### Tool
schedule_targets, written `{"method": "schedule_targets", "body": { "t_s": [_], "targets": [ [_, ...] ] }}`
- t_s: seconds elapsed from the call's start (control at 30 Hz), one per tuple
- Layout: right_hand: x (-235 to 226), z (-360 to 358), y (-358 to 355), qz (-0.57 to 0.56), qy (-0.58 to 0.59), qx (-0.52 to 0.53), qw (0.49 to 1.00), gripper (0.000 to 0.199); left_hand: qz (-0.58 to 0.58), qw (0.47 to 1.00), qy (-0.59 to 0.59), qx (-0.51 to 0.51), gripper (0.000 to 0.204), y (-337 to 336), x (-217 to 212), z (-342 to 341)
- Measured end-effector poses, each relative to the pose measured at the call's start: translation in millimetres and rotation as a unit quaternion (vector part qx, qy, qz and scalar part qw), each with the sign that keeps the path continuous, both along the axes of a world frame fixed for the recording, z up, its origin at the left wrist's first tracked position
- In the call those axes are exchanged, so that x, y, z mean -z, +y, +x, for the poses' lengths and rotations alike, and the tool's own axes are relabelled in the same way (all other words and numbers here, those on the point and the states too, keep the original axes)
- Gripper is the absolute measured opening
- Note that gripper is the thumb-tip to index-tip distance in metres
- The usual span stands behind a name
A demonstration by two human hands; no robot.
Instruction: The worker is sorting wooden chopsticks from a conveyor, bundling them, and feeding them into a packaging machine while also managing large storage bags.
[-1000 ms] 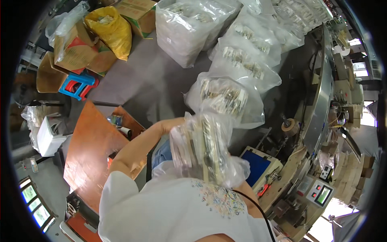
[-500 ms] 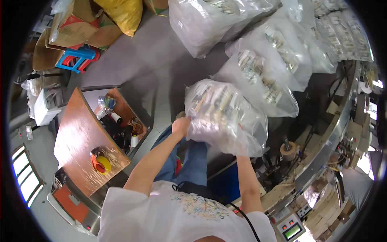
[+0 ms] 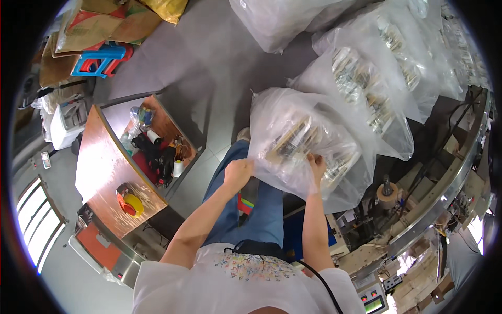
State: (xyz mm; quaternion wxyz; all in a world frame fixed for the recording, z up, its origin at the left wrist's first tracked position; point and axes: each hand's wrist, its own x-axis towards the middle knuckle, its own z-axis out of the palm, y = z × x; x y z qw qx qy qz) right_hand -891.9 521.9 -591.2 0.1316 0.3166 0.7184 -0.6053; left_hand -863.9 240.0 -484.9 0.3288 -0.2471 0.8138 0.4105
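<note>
Clamping the left hand (image 3: 239, 174) on the edge of the bag (image 3: 280, 102), sitting on the floor (image 3: 206, 89) beside other bags (image 3: 320, 78); already containing packets (image 3: 289, 138), not yet being tied; resting the right hand (image 3: 316, 166) by them, leaving its grip unclear.

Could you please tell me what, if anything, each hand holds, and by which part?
The left hand holds the nearest plastic bag by its left edge; the right hand is against its near side, but whether it grips is unclear.
</note>
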Motion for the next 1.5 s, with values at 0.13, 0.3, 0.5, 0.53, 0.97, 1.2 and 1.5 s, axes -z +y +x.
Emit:
{"method": "schedule_targets", "body": {
  "t_s": [0.13,0.3,0.5,0.53,0.97,1.2,1.5],
  "targets": [
    [-89.5,-39.3,-74.0,0.43,0.267,-0.003,0.863,0.026,-0.201,0.974,0.067,0.075,0.046,-10.2,-34.3,-47.3],
    [-69.2,-99.5,-170.3,0.362,0.38,-0.431,0.734,0.026,-0.145,0.985,0.09,0.013,0.034,-15.1,11.0,-111.2],
    [-23.6,-134.0,-104.3,0.433,0.328,-0.466,0.699,0.031,-0.002,0.985,0.162,-0.059,0.027,-5.1,0.2,-97.7],
    [-13.8,-131.2,-104.1,0.428,0.326,-0.471,0.699,0.031,0.034,0.981,0.188,-0.044,0.025,6.7,2.5,-90.0],
    [47.6,-119.3,-105.0,0.502,0.32,-0.6,0.534,0.047,0.08,0.958,0.255,-0.108,0.01,34.3,15.2,-93.5],
    [71.7,-113.0,-110.2,0.382,0.416,-0.61,0.555,0.054,0.112,0.956,0.238,-0.134,0.012,31.2,4.2,-108.4],
    [72.2,-110.9,-170.2,0.195,0.268,-0.466,0.82,0.054,0.105,0.953,0.265,-0.103,0.01,26.3,8.3,-90.6]
  ]
}}
